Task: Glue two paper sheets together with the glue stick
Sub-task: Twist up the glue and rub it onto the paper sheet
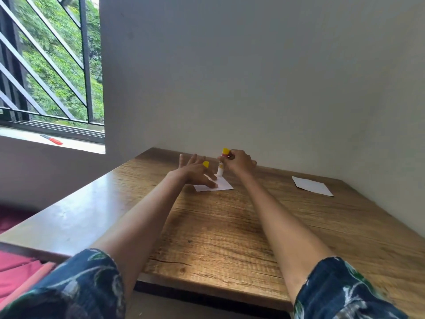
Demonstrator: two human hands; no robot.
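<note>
Glue stick (221, 165) upright, tip down on small sheet (220, 184) near far edge of surface (230, 226); spreading step, I judge. Surface: wood-grain, matte, broad. Second sheet (312, 185) flat, white, well apart at right. Right hand (240, 162) grip closed round stick top. Left hand (197, 172) splayed wide, fingertips pinning sheet; yellow cap (205, 164) just behind it. Next: fetch second sheet, align edges, press.

No text is legible; the glue stick (220, 168) label is too small to read.

A glue stick (221, 165) is held upright by the right hand (240, 162) on a paper sheet (216, 185), which is pinned to the worktop (230, 226) by the left hand (195, 172).
</note>
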